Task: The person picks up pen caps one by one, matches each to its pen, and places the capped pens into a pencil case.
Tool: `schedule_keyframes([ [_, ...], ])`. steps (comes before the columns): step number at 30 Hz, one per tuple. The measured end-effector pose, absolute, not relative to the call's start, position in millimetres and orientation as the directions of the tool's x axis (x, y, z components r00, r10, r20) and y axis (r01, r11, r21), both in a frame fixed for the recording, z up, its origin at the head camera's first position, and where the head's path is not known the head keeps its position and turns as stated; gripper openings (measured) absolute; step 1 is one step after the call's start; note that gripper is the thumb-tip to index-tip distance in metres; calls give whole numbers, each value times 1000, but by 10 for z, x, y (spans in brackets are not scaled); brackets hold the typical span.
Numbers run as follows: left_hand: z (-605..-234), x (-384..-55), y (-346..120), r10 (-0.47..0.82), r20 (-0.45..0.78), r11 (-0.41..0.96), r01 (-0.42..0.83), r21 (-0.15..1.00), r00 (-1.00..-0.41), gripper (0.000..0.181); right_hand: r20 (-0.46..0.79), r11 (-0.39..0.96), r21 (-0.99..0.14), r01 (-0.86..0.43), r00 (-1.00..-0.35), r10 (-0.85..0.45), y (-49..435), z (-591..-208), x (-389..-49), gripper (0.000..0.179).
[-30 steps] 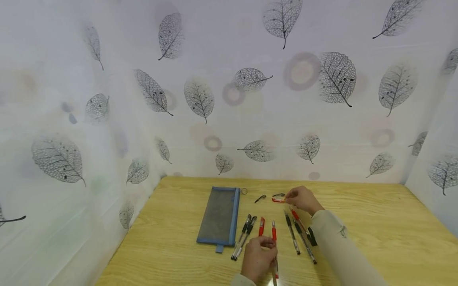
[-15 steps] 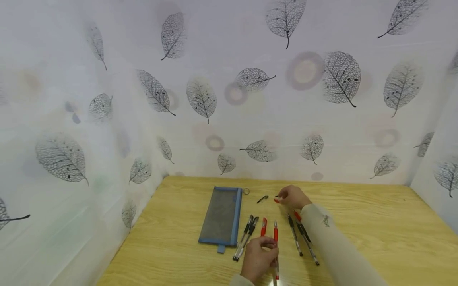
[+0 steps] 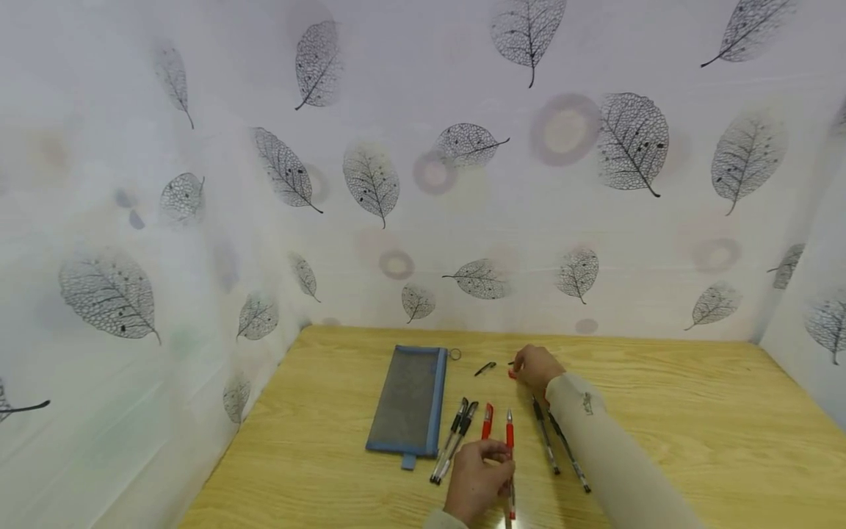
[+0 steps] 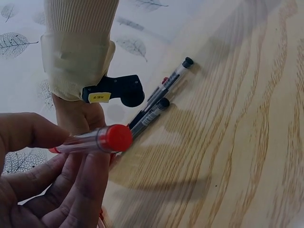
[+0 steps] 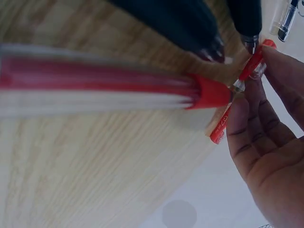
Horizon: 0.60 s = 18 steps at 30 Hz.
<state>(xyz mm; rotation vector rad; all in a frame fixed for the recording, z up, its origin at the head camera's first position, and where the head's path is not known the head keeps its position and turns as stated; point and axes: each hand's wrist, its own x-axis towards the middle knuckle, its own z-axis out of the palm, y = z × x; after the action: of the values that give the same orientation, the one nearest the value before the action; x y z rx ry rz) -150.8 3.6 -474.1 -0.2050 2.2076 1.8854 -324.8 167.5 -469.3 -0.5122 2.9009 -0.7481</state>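
Note:
My left hand [image 3: 479, 477] holds a red gel pen [image 3: 510, 432] between thumb and fingers, its bare tip pointing away. In the left wrist view the pen's red end plug [image 4: 118, 137] faces the camera. Just left of it lies another pen with a red cap [image 3: 487, 419]. At the back, my right hand [image 3: 537, 367] pinches a small red pen cap [image 5: 251, 65] close to the table. Another red piece [image 5: 219, 129] shows beyond the fingers. An uncapped red pen [image 5: 209, 91] lies under the right wrist, its tip towards these fingers.
A grey mesh pouch [image 3: 406, 400] with blue edging lies on the left. Two black capped pens [image 3: 456, 441] lie beside it. A loose black cap [image 3: 485, 368] lies behind them. Black pens [image 3: 546, 437] lie under the right forearm. A patterned wall [image 3: 423, 220] closes the back.
My right hand has moved slightly left, its fingers now over the caps at the back. The right forearm has swung left over the pens. My left hand keeps its hold on the red pen.

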Motion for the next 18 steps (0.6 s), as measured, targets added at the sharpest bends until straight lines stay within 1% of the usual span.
schedule_keyframes([
  [4, -4744, -1500, 34, 42, -262, 149, -253, 956, -964, 17, -33, 826, -490, -279, -941, -337, 1699, -4706, -3259, 1],
  [7, -4737, -1495, 37, 42, -266, 145, -258, 955, -963, 17, -46, 827, -494, -270, -941, -335, 1720, -4700, -3257, 4],
  [13, -4749, -1484, 40, 59, -252, 127, -243, 962, -966, 18, -60, 817, -512, -265, -938, -342, 1722, -4684, -3234, 2],
  [18, -4772, -1487, 39, 65, -243, 122, -234, 965, -968, 18, -59, 798, -542, -264, -935, -350, 1729, -4689, -3210, 18],
])
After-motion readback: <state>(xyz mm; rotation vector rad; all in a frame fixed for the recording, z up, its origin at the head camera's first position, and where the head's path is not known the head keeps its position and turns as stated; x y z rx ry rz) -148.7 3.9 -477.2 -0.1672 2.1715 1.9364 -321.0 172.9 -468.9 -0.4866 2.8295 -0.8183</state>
